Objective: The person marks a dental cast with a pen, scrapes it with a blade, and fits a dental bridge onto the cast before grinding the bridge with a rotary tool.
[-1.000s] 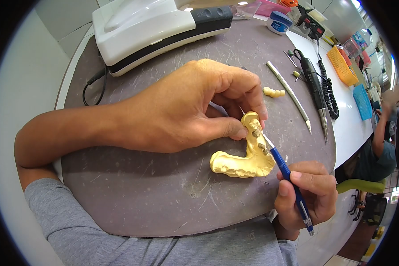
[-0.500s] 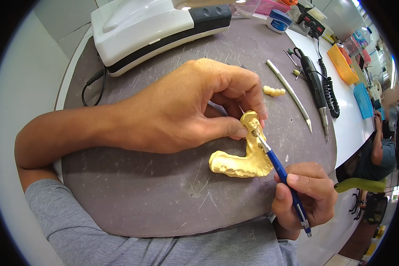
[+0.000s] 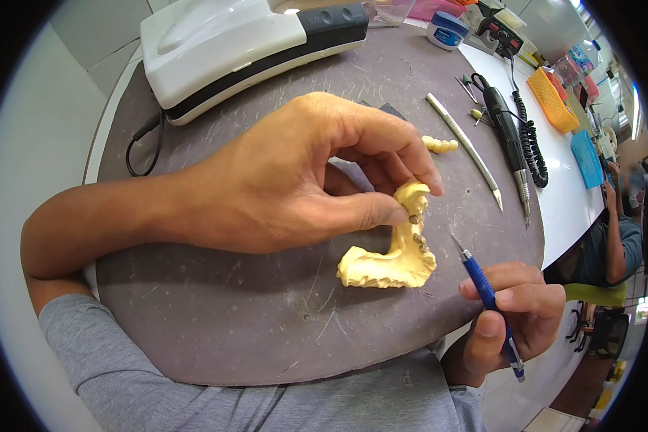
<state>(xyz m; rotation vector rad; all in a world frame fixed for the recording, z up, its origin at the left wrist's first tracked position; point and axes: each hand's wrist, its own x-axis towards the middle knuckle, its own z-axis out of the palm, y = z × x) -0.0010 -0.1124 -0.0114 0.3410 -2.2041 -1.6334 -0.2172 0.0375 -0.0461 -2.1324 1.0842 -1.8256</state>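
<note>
A yellow plaster dental model (image 3: 387, 266), shaped like a jaw arch, rests on the brown work surface. My left hand (image 3: 317, 173) grips its far end between thumb and fingers. Two dark greyish tooth stumps show on the model's right arm. In my right hand (image 3: 515, 313) is a blue mechanical pencil (image 3: 484, 288), held between thumb and fingers. Its metal tip points up and left, to the right of the model and apart from it. Just beyond my left fingers lies a small cream-coloured dental bridge (image 3: 439, 145).
A white-and-black machine (image 3: 252, 61) stands at the back left. A white stick-like tool (image 3: 468, 147), a black handpiece (image 3: 507, 133) with a coiled cord and several small burs lie right. Farther off are a blue-lidded jar (image 3: 447, 32), an orange basket (image 3: 552, 99) and a seated person (image 3: 615, 248).
My right hand has drawn the pencil away from the model, down and to the right. My left hand keeps its hold, and the model has tilted slightly.
</note>
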